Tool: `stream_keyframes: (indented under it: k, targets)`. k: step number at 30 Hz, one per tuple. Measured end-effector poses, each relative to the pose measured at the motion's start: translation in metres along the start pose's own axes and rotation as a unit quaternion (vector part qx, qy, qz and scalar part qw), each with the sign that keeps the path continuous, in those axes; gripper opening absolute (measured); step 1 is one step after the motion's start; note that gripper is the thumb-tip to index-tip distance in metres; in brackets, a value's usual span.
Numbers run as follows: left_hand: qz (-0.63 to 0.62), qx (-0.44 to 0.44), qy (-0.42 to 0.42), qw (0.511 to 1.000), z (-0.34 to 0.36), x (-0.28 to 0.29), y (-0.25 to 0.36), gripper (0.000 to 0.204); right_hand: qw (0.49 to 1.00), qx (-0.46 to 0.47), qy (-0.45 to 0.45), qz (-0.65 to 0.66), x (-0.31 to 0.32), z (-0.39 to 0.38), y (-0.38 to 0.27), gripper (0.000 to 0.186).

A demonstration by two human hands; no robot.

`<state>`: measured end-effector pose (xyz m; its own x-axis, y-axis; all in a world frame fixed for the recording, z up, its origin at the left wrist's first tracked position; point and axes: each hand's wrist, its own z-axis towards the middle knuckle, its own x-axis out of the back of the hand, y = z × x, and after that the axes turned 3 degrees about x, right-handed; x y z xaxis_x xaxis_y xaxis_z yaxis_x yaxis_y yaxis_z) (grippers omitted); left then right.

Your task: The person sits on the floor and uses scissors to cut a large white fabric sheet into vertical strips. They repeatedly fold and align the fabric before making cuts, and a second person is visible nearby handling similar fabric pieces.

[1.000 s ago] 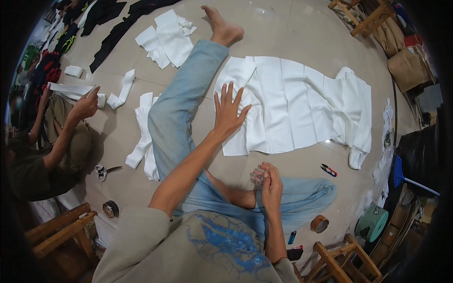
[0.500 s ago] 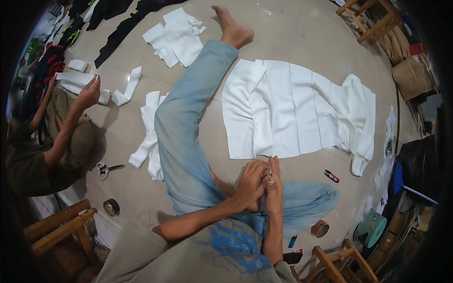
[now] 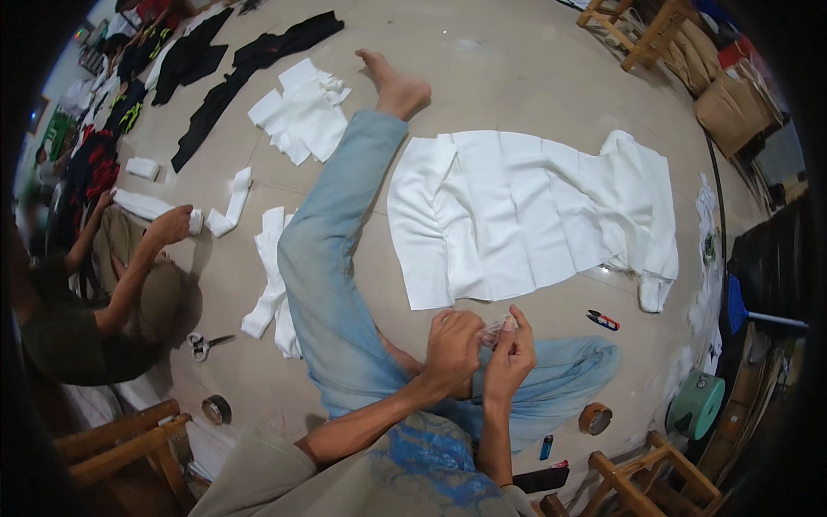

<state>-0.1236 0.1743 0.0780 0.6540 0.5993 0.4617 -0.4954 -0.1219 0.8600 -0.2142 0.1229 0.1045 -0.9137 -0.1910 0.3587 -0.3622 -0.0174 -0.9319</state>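
My left hand (image 3: 455,345) and my right hand (image 3: 510,360) are close together above my folded leg. Pinched between their fingers is a small whitish tangled bundle (image 3: 494,331) that looks like thread; its detail is too small to make out. Just beyond my fingers a large white fabric piece (image 3: 517,215) lies spread on the floor, with creases and long seam lines. Neither hand appears to touch it. Red-and-black thread snips (image 3: 603,320) rest to the right of my hands.
White fabric strips (image 3: 269,284) and a stack of white pieces (image 3: 301,112) lie beyond my outstretched leg. On the left, a co-worker (image 3: 112,284) holds a white strip near scissors (image 3: 207,345). Tape rolls (image 3: 595,419), a lighter (image 3: 546,446) and wooden stools (image 3: 646,474) stand around me.
My hands have drawn slightly apart, and the whitish bundle shows more between them. The co-worker's hands have shifted along the strip. The whole view has tilted a little.
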Motion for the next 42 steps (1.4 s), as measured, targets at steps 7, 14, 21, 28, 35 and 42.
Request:
stream_keyframes:
  k: [7,14,21,28,35,42]
  targets:
    - [-0.242,0.305,-0.093,0.916,0.009,0.011,-0.034,0.018,0.992,0.071,-0.100,-0.008,0.032,0.024,0.032,0.030]
    - [-0.433,0.400,-0.288,0.754,0.019,0.007,-0.027,0.017,0.966,-0.015,-0.206,0.154,0.042,0.019,0.019,0.030]
    - [-0.535,0.443,-0.235,0.679,0.032,0.028,-0.022,0.018,0.966,-0.084,-0.176,0.171,0.090,0.059,0.015,0.011]
    - [-0.567,0.418,-0.132,0.698,0.037,0.019,-0.024,0.015,0.996,-0.021,-0.030,0.084,0.132,0.065,0.026,0.037]
    - [-0.437,0.431,-0.243,0.751,0.046,0.013,0.003,0.016,0.986,0.122,-0.090,-0.064,0.100,0.046,-0.020,0.045]
    - [-0.333,0.352,-0.253,0.837,0.048,0.047,0.008,0.062,0.957,0.057,-0.261,0.111,0.152,0.107,0.046,0.022]
